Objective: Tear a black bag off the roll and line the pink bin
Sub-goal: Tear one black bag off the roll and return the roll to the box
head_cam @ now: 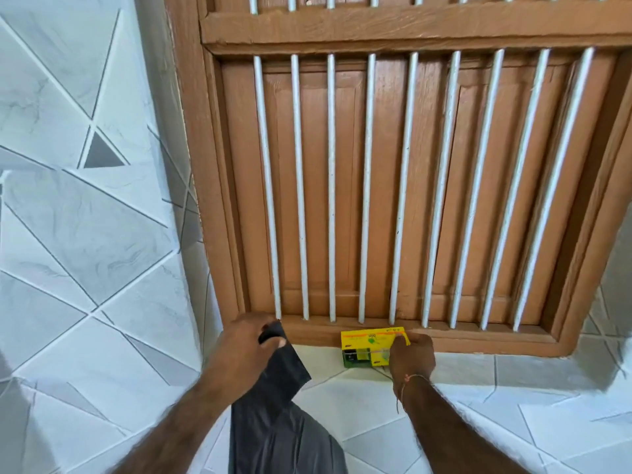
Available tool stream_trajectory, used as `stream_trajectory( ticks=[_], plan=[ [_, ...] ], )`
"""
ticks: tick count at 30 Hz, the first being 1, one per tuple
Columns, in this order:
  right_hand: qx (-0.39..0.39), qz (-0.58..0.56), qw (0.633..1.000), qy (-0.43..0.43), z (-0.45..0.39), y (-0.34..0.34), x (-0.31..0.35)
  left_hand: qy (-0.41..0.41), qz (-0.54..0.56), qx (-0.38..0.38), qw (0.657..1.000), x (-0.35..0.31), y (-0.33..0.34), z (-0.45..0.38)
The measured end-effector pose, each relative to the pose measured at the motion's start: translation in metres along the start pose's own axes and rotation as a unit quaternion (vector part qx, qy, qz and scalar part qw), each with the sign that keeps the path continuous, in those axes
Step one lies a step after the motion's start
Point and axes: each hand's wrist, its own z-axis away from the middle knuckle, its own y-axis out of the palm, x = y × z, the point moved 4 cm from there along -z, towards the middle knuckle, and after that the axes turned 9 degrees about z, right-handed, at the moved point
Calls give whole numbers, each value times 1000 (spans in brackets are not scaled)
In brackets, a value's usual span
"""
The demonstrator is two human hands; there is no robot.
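Below the brown wooden barred window (393,186), the left hand (246,343) pinches a limp black plastic bag (273,415); the right hand (412,359) grips a yellow cardboard box (367,342).

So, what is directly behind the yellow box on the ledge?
Behind the yellow box stands the lower rail of the brown wooden window frame, with white bars rising above it. The right hand covers the box's right end, so what lies behind that part cannot be seen.

2 hands (244,340), 1 black bag (273,405), 1 yellow box (371,343), 1 wood window w/ white bars (367,183).
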Motion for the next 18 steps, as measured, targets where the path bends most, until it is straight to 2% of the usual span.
stream_trajectory(
  ticks=[7,12,14,15,16,17,18],
  plan=[
    [-29,81,994,-67,8,4,-4,-58,64,-97,992,22,-38,22],
    [-23,166,975,-145,16,0,-20,-70,117,-112,984,18,-52,33],
    [-61,165,964,-201,22,-10,-8,-76,153,-119,978,16,-57,38],
    [-59,128,963,-229,33,-12,1,-81,185,-128,971,14,-59,39],
    [-5,68,965,-252,56,-13,10,-85,216,-138,963,14,-63,42],
    [101,18,960,-262,86,-7,22,-86,243,-150,954,13,-65,42],
    [235,-21,935,-265,124,-1,28,-87,267,-159,946,12,-67,44]
  ],
)
